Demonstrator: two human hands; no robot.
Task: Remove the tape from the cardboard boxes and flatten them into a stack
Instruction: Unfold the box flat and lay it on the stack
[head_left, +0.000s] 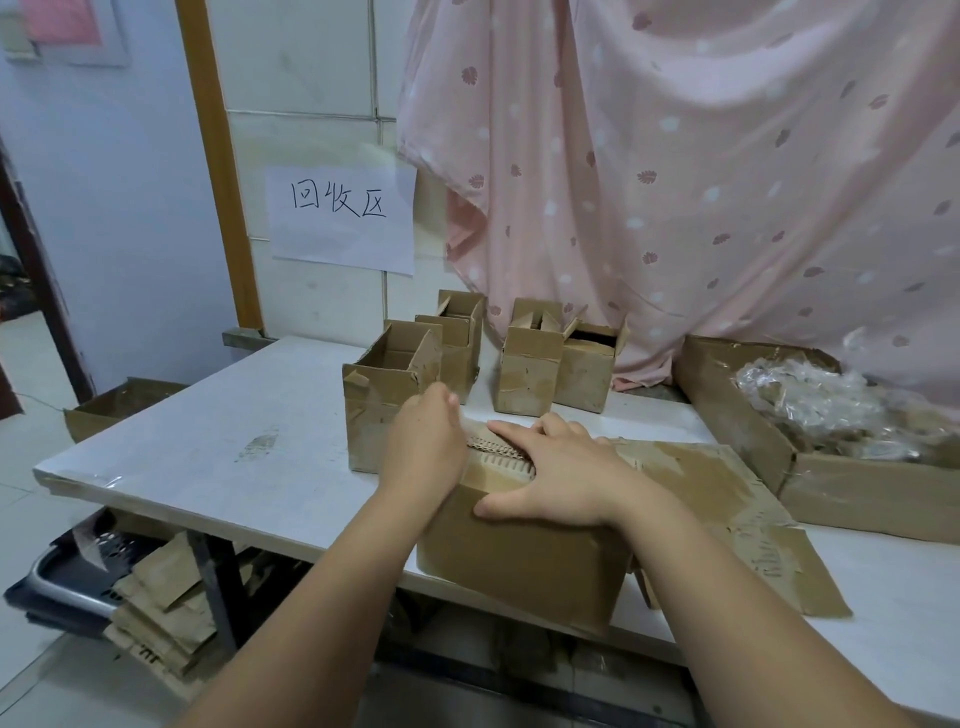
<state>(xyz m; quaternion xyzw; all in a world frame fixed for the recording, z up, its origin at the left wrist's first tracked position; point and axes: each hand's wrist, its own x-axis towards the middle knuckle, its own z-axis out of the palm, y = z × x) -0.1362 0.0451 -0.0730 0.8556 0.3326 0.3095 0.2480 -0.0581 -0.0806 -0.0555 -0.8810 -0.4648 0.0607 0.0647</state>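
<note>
Cardboard box (519, 551) lies under the spread right hand (558, 470); left hand (423, 441) hides its grip.

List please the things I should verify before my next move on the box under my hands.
1. Steadying: the right hand rests flat on top of the box: ok.
2. Grip: the left hand has its fingers curled at the box's top; what they pinch is hidden: cannot tell.
3. Support: the box stands at the very front edge of the table; overhang: cannot tell.
4. Room behind: an open box stands close to the left hand: probably not ok.
5. Stacking place: flattened cardboard lies just right of the box: ok.
</note>
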